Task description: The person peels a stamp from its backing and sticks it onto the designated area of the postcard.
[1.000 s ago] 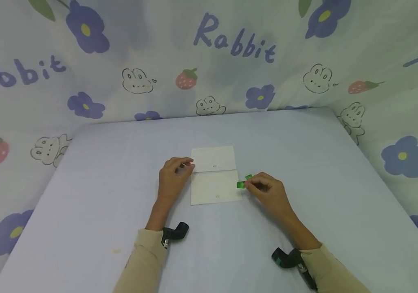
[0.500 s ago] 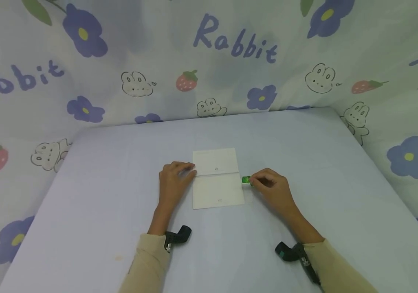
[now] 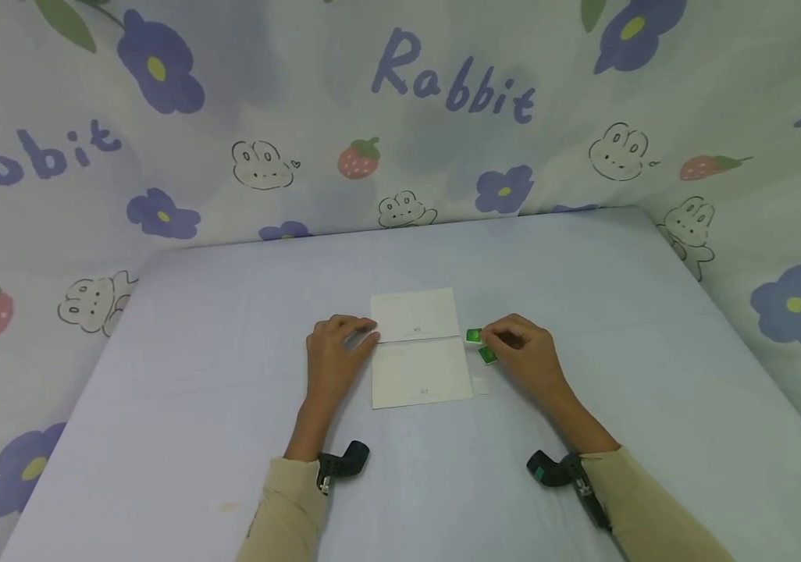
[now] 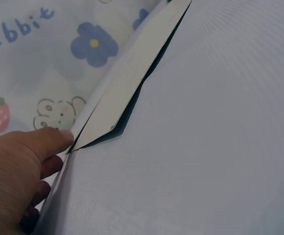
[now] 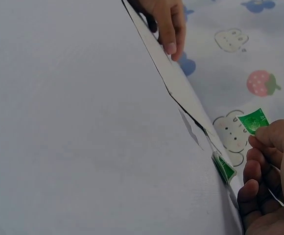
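Observation:
A white folded card (image 3: 420, 367) lies opened flat on the table, its crease running across and small print at the bottom of each panel. My left hand (image 3: 333, 355) rests at the card's left edge by the crease, thumb and forefinger apart; the left wrist view has the thumb (image 4: 59, 139) touching that edge. Just right of the card, my right hand (image 3: 527, 351) pinches a small green stamp-like piece (image 5: 253, 120) between thumb and forefinger, raised off the table. A second green stamp-like piece (image 3: 488, 355) lies below those fingers, partly tilted in the right wrist view.
A small pale slip (image 3: 481, 386) lies beside the card's lower right edge. White cloth covers the table (image 3: 232, 437), and a patterned curtain (image 3: 316, 101) rises behind its far edge and at both sides. Black wrist cameras (image 3: 344, 460) sit at the sleeves.
The right hand has shifted slightly away from the card's edge and upward in view. The second green piece now shows below the fingers. The left hand stays at the card's left edge.

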The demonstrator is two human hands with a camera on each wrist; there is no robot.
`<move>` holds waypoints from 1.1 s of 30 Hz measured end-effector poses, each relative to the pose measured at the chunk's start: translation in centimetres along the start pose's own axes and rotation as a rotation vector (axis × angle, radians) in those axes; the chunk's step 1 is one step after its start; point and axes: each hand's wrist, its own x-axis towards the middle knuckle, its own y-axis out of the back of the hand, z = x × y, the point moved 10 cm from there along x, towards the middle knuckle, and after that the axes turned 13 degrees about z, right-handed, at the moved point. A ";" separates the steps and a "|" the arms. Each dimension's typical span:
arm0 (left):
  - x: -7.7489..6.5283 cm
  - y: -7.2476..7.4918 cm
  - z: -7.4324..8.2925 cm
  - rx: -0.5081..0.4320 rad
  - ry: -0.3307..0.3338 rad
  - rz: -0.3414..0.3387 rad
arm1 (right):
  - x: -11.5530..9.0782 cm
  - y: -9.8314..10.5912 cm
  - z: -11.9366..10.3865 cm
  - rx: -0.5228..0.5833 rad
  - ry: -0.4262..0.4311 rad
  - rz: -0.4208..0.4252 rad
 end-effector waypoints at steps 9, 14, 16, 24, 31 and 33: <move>0.0 -0.1 -0.1 0.019 0.003 -0.005 | 0.3 -0.2 0.3 -0.001 0.003 -0.001; 0.0 0.1 0.3 0.003 -0.024 0.015 | 0.4 -0.3 0.2 0.002 -0.007 -0.004; 0.0 0.2 0.4 -0.001 -0.032 0.022 | 0.4 -0.4 0.2 0.003 -0.013 -0.007; -0.1 0.2 0.4 0.010 -0.019 0.008 | 0.4 -0.4 0.1 -0.018 -0.006 -0.005; -0.1 0.3 0.6 0.013 -0.021 0.005 | 0.6 -0.5 0.2 -0.023 -0.011 -0.011; -0.1 0.3 0.5 0.015 -0.023 0.004 | 0.7 -0.5 0.2 -0.024 -0.012 -0.011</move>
